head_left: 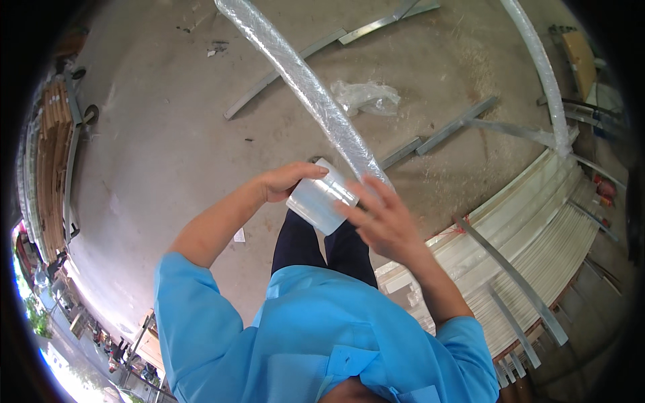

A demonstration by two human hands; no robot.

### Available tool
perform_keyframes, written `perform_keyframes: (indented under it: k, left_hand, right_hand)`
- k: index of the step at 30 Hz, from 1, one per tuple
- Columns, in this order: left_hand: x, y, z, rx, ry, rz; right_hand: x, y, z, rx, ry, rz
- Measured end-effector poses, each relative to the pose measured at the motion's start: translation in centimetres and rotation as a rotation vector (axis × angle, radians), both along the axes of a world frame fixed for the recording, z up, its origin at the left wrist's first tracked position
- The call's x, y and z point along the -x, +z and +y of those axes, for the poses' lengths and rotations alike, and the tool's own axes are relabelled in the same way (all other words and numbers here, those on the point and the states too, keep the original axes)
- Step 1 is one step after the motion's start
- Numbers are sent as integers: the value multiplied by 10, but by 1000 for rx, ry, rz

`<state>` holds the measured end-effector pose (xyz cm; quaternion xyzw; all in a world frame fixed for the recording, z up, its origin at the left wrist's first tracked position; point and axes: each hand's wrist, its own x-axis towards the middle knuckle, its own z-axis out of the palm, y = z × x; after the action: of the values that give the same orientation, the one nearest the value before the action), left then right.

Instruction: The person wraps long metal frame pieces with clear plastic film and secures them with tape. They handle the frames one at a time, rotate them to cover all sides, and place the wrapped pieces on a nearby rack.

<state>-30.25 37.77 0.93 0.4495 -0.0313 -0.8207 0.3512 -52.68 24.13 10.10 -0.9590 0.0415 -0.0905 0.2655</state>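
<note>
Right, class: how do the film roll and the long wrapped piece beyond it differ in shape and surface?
The film roll is short and stout; the wrapped piece is long and narrow. The film roll looks mostly smooth, whereas the wrapped piece looks crinkled. Both are pale and shiny.

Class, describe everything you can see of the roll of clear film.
The roll of clear film looks like a short, thick cylinder of glossy, pale plastic. It is tilted in the picture, above the dark trousers and near the film-wrapped bar. The left grip holds it at its upper left; the right grip, spread and blurred, is at its right side, contact unclear.
</note>
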Motion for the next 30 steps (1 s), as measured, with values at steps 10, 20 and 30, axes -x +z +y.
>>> perform_keyframes:
  k: [10, 20, 30]
  left_hand:
    - [-34, -1, -14, 337, 141, -329]
    - [47, -80, -45, 385, 781, 108]
    - [58, -96, -62, 191, 759, 86]
  right_hand:
    - [-19, -20, 38, -356, -412, -161]
    - [22, -34, 23, -832, -712, -287]
    - [43, -77, -13, -925, -980, -366]
